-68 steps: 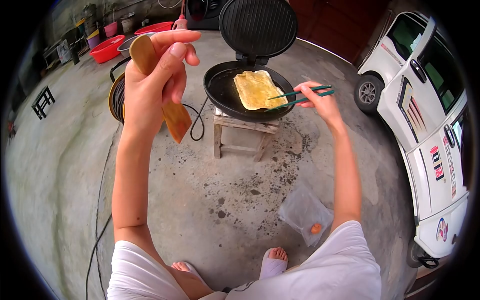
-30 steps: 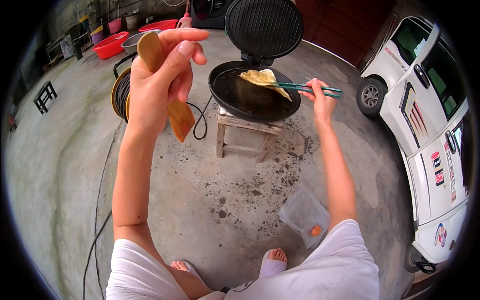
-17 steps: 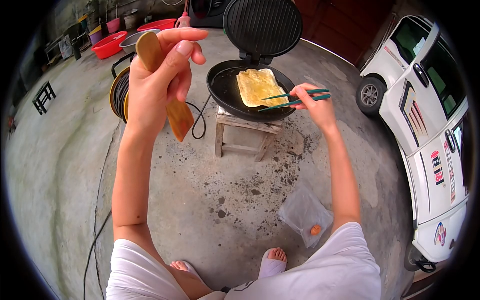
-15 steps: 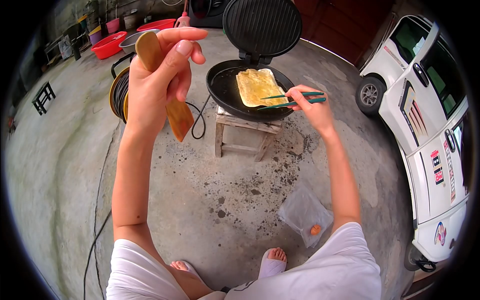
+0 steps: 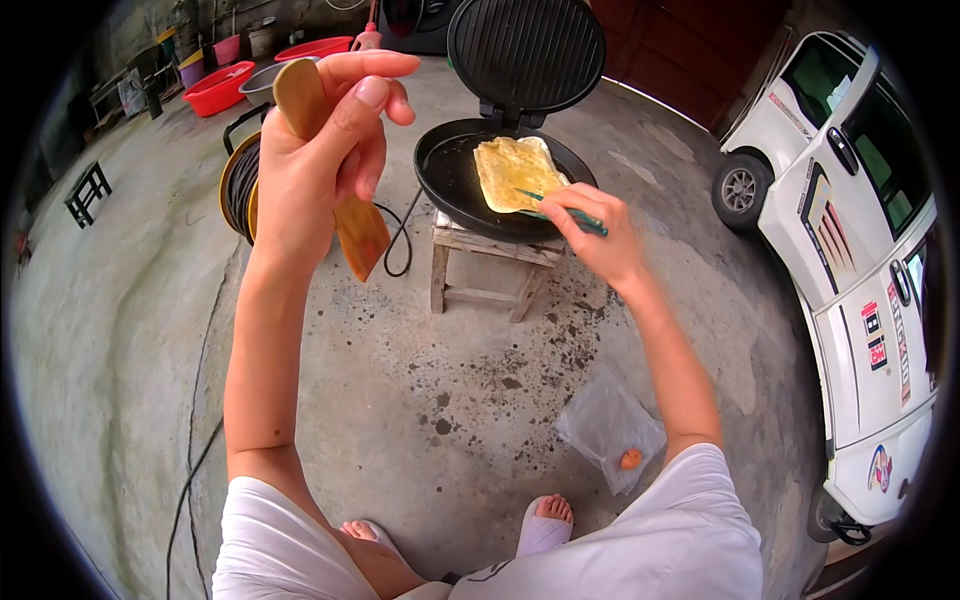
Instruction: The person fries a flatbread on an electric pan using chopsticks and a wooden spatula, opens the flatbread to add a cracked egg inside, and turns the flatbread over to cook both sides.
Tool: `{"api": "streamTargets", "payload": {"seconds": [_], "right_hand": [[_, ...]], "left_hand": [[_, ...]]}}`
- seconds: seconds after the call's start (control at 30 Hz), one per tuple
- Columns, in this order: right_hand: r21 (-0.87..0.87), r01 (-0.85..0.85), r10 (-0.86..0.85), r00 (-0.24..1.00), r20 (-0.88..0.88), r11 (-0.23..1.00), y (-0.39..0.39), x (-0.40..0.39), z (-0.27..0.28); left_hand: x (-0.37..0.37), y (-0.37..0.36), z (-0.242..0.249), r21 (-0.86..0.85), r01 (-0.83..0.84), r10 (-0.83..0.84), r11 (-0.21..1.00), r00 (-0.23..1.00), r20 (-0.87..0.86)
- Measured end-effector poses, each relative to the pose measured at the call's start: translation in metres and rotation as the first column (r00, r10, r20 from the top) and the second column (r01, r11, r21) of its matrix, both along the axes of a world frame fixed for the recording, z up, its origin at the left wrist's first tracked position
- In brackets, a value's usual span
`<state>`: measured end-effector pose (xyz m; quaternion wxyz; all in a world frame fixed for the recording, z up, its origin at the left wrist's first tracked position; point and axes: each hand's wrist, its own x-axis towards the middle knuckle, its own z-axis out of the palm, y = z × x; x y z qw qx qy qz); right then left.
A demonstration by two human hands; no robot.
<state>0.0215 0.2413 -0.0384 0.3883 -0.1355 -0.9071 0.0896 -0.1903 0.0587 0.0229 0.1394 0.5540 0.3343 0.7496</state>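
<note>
My left hand (image 5: 318,150) is raised in front of me, gripping a wooden spatula (image 5: 352,230) whose blade points down. My right hand (image 5: 597,232) holds green chopsticks (image 5: 548,204) at the near right rim of a black electric griddle pan (image 5: 450,180). The chopstick tips rest on the near edge of a yellow flat pancake (image 5: 513,170) lying in the pan. The pan's ribbed lid (image 5: 526,50) stands open behind it. The pan sits on a small wooden stool (image 5: 490,265).
A white car (image 5: 860,230) is parked at the right. A clear plastic bag (image 5: 610,425) with something orange in it lies on the stained concrete by my feet. A cable reel (image 5: 238,190) stands left of the stool. Red basins (image 5: 222,88) and a small bench (image 5: 88,195) are far left.
The chopsticks lifted and turned the pancake, then laid it flat again. Since then my right hand has drawn in toward the pan's near rim. The left hand has stayed still.
</note>
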Motion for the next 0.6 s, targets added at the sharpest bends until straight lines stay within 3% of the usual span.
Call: {"api": "streamTargets", "payload": {"seconds": [0.1,0.33,0.43,0.53,0.6], "right_hand": [[0.18,-0.089,0.08,0.995,0.057,0.98,-0.012,-0.009,-0.012],[0.255,-0.066,0.041,0.994,0.101,0.965,-0.005,-0.037,-0.033],[0.156,-0.028,0.002,0.986,0.166,0.987,0.004,-0.056,-0.033],[0.18,-0.017,0.014,1.0,0.015,0.984,0.024,-0.076,-0.03],[-0.061,0.017,-0.027,0.986,-0.163,0.998,0.034,-0.079,-0.022]], "left_hand": [[0.001,0.0,0.0,-0.02,-0.018,0.018,1.0,1.0,-0.013],[0.002,-0.002,0.001,-0.032,-0.026,0.025,0.999,1.0,-0.018],[0.0,-0.004,0.002,-0.023,-0.017,0.017,1.0,1.0,-0.017],[0.0,-0.006,0.002,-0.029,-0.023,0.023,0.999,1.0,-0.012],[-0.001,-0.007,0.003,-0.022,-0.015,0.015,1.0,1.0,-0.015]]}}
